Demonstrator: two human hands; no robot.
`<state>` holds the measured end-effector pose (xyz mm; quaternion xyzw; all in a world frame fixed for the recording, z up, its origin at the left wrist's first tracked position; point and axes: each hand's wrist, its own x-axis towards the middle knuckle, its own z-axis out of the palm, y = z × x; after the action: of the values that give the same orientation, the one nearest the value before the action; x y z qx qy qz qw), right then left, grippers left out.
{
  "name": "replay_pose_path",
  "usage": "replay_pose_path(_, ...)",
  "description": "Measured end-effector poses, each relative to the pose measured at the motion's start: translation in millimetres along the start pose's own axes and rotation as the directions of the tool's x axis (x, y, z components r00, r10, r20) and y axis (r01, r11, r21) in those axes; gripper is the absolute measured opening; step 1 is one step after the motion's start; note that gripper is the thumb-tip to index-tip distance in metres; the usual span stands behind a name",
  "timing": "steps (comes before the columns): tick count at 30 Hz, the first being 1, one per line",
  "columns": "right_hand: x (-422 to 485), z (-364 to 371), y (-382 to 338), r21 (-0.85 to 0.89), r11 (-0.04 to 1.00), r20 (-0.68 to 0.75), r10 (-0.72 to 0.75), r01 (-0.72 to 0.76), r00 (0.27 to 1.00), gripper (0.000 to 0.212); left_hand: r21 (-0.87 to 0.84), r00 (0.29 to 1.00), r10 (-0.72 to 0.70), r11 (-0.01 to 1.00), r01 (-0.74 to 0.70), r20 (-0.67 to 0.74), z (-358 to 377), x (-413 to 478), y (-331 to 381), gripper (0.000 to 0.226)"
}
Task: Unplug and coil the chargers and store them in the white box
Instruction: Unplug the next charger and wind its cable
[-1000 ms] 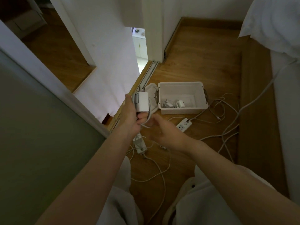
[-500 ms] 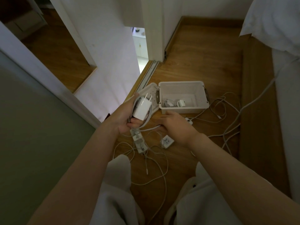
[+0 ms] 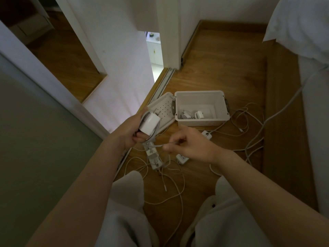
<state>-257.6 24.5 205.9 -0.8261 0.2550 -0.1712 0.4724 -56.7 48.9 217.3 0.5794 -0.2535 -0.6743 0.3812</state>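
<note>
In the head view, the left hand (image 3: 130,133) was closed around a white charger (image 3: 149,123), with cable loops wound beside the block. The right hand (image 3: 191,146) pinched the free run of that cable (image 3: 161,145) between thumb and fingers, drawn taut toward the left hand. Beyond them the white box (image 3: 202,108) stood open on the floor (image 3: 222,68), its lid (image 3: 160,111) lying at its left, coiled chargers already inside. A power strip (image 3: 153,156) lay below the hands among loose cables.
</note>
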Motion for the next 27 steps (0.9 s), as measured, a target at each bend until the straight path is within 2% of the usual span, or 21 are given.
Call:
replay_pose_path(1, -0.6, -1.0, -1.1, 0.058, 0.998, 0.003, 0.029, -0.029, 1.000, 0.025, -0.152, 0.999, 0.023, 0.988, -0.016, 0.043, -2.2, 1.1, 0.4, 0.045)
replay_pose_path(2, -1.1, -2.9, -1.0, 0.126, 0.989, 0.008, 0.074, -0.074, 0.997, 0.025, -0.367, 0.990, 0.048, 0.930, 0.003, 0.132, -4.5, 2.5, 0.6, 0.039)
replay_pose_path(3, -1.7, -5.3, 0.0, 0.190, 0.973, 0.021, 0.128, -0.130, 0.992, 0.025, -0.575, 0.969, 0.084, 0.815, 0.068, 0.233, -8.2, 3.9, -0.5, 0.036)
replay_pose_path(4, -1.8, -7.4, 2.0, 0.221, 0.956, 0.039, 0.187, -0.191, 0.982, 0.026, -0.704, 0.939, 0.126, 0.696, 0.146, 0.319, -9.2, 3.7, -1.1, 0.038)
replay_pose_path(5, -1.3, -9.0, 3.7, 0.219, 0.946, 0.047, 0.236, -0.240, 0.971, 0.027, -0.749, 0.917, 0.157, 0.635, 0.190, 0.366, -8.7, 3.6, -1.8, 0.043)
replay_pose_path(6, -0.2, -9.7, 6.6, 0.191, 0.945, 0.034, 0.264, -0.266, 0.964, 0.028, -0.733, 0.909, 0.176, 0.656, 0.179, 0.379, -5.9, 3.2, -1.8, 0.046)
replay_pose_path(7, 1.7, -9.9, 10.4, 0.159, 0.948, 0.006, 0.277, -0.274, 0.961, 0.028, -0.659, 0.925, 0.175, 0.746, 0.099, 0.337, -2.3, 2.7, -1.2, 0.048)
replay_pose_path(9, 4.7, -10.5, 17.7, 0.089, 0.956, -0.068, 0.285, -0.278, 0.956, 0.029, -0.351, 0.958, 0.163, 0.933, -0.073, 0.234, 10.4, -2.3, 3.9, 0.047)
replay_pose_path(10, 5.6, -10.7, 19.9, 0.045, 0.957, -0.100, 0.290, -0.287, 0.952, 0.031, -0.194, 0.968, 0.153, 0.974, -0.114, 0.198, 17.0, -6.6, 6.7, 0.046)
replay_pose_path(12, 5.5, -11.7, 23.7, -0.123, 0.945, -0.131, 0.288, -0.304, 0.949, 0.034, 0.041, 0.980, 0.125, 0.990, -0.133, 0.157, 22.2, -11.2, 9.4, 0.047)
replay_pose_path(14, 4.2, -13.7, 27.8, -0.404, 0.865, -0.135, 0.265, -0.297, 0.955, 0.037, 0.244, 0.990, 0.096, 0.963, -0.119, 0.105, 18.0, -12.9, 9.7, 0.061)
replay_pose_path(16, 3.0, -16.7, 32.4, -0.579, 0.758, -0.150, 0.263, -0.300, 0.953, 0.036, 0.456, 0.995, 0.098, 0.886, -0.083, -0.010, 13.4, -15.2, 10.2, 0.079)
replay_pose_path(18, 1.0, -22.9, 34.7, -0.599, 0.723, -0.199, 0.282, -0.344, 0.939, 0.034, 0.623, 0.986, 0.136, 0.781, -0.048, -0.094, 6.6, -15.7, 6.2, 0.067)
replay_pose_path(20, -2.1, -30.1, 37.5, -0.586, 0.722, -0.244, 0.276, -0.368, 0.930, 0.034, 0.777, 0.974, 0.176, 0.629, 0.000, -0.143, -3.1, -16.2, -0.8, 0.051)
replay_pose_path(21, -3.5, -33.3, 39.5, -0.560, 0.738, -0.264, 0.271, -0.376, 0.926, 0.034, 0.820, 0.973, 0.172, 0.572, 0.026, -0.151, -8.6, -14.8, -4.4, 0.052)
replay_pose_path(22, -4.6, -35.7, 39.5, -0.522, 0.767, -0.282, 0.257, -0.373, 0.924, 0.033, 0.825, 0.974, 0.153, 0.562, 0.053, -0.167, -12.0, -14.0, -6.6, 0.054)
replay_pose_path(25, -5.8, -32.6, 30.6, -0.427, 0.839, -0.279, 0.231, -0.336, 0.932, 0.033, 0.706, 0.966, 0.136, 0.705, 0.063, -0.222, -9.6, -18.7, -1.7, 0.040)
replay_pose_path(27, -5.4, -21.8, 21.6, -0.470, 0.841, -0.208, 0.187, -0.266, 0.960, 0.033, 0.629, 0.941, 0.189, 0.776, 0.031, -0.279, -1.5, -19.5, 3.5, 0.038)
